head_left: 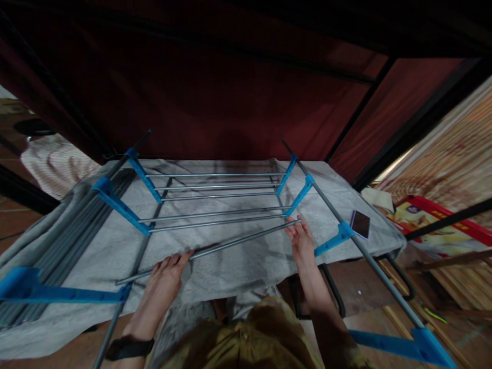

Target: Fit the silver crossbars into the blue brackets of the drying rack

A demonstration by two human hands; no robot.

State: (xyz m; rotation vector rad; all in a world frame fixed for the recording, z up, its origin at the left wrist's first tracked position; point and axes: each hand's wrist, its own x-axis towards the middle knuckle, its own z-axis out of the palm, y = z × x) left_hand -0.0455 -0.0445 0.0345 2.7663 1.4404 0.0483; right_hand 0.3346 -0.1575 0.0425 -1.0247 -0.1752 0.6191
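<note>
A loose grey metal tube lies slantwise between my hands, its right end farther from me than its left. My left hand is closed around it near the left end. At the other end, my right hand holds the tip with its fingers. Around them stands a rack frame of grey tubes with blue plastic brackets on both sides. Several tubes span the left and right brackets farther back. The nearer blue brackets, one by my left hand and one by my right, have no tube between them.
A pale cloth covers the table. A bundle of grey tubes lies along its left side. A phone rests near the right edge. Beyond are a dark red curtain and, at right, a red and yellow box.
</note>
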